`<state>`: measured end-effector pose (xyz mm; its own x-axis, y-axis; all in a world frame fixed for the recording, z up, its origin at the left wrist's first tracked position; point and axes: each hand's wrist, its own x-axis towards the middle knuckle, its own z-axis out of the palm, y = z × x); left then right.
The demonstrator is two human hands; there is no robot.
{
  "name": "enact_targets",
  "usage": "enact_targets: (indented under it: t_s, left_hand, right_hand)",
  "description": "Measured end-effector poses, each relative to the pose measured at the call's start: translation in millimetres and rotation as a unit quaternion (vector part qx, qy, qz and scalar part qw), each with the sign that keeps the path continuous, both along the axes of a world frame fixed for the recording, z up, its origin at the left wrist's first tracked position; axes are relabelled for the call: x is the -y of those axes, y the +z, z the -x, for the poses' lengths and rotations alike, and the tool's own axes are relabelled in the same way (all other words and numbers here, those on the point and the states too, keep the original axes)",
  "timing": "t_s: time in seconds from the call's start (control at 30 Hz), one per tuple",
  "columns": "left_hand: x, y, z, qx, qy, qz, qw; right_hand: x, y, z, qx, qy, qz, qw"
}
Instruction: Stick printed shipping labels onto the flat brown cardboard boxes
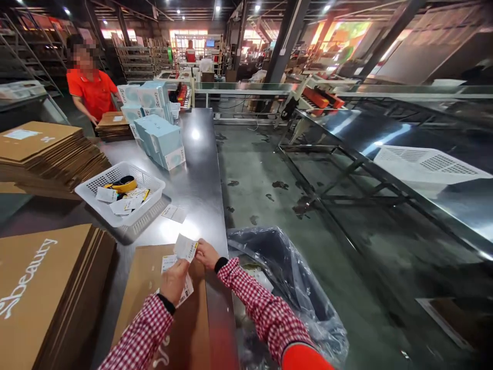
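Note:
Between my two hands is a small white printed label (185,246). My left hand (174,280) pinches its lower left edge, while the fingers of my right hand (207,254) close on its right edge. Under them lies a flat brown cardboard piece (142,288) on the metal table (200,190). Another white printed label (187,290) on the cardboard is partly hidden by my left hand. A little beyond my hands, a white slip (174,213) rests on the table.
A white basket (157,198) holds labels and a yellow-black item. Stacked cardboard (34,277) stands at left, with pale blue boxes (159,136) farther back. A plastic-lined bin (308,303) is beside the table at right. A person in orange (92,90) stands across at far left.

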<state>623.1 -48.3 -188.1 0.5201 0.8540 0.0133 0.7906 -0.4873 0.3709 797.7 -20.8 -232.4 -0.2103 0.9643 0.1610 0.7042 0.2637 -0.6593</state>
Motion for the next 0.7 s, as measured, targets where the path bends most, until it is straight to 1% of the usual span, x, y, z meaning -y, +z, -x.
enact_targets:
  t_s: [0.07, 0.13, 0.23, 0.37, 0.47, 0.5, 0.57, 0.63, 0.67, 0.7]
  left_hand:
    - [-20.1, -17.7, -20.7, -0.051, 0.005, 0.005, 0.999]
    - [-38.0, -34.4, -38.7, -0.095, 0.005, 0.016, 0.995]
    - [-57.9, -54.5, -59.3, -0.141, 0.0, 0.038, 0.989]
    - [-70.5, -71.8, -73.7, -0.173, -0.008, 0.057, 0.983]
    - [-68.2, -79.4, -75.1, -0.183, -0.014, 0.065, 0.981]
    - [-65.0, -80.6, -74.2, -0.184, -0.014, 0.068, 0.98]
    - [-55.3, -80.5, -70.9, -0.182, -0.012, 0.073, 0.98]
    - [-42.2, -77.4, -65.4, -0.173, -0.006, 0.077, 0.982]
    - [-35.0, -74.9, -61.2, -0.165, 0.0, 0.08, 0.983]
    - [-27.5, -72.0, -55.7, -0.156, 0.007, 0.083, 0.984]
  right_hand:
    - [-24.7, -15.9, -17.2, 0.047, -0.004, 0.01, 0.999]
    - [-41.8, -30.6, -31.0, 0.088, -0.003, 0.017, 0.996]
    - [-56.7, -48.8, -43.9, 0.131, -0.001, 0.015, 0.991]
    - [-67.7, -65.6, -52.7, 0.155, 0.005, 0.005, 0.988]
    - [-72.9, -70.5, -63.5, 0.153, -0.002, -0.003, 0.988]
    - [-73.0, -70.3, -67.6, 0.15, -0.016, -0.006, 0.988]
    - [-68.7, -67.8, -72.4, 0.144, -0.069, -0.015, 0.987]
    - [-56.6, -65.5, -66.7, 0.137, -0.127, -0.028, 0.982]
    - [-47.7, -65.7, -59.1, 0.133, -0.135, -0.037, 0.981]
    - [-37.7, -67.4, -48.7, 0.129, -0.118, -0.049, 0.983]
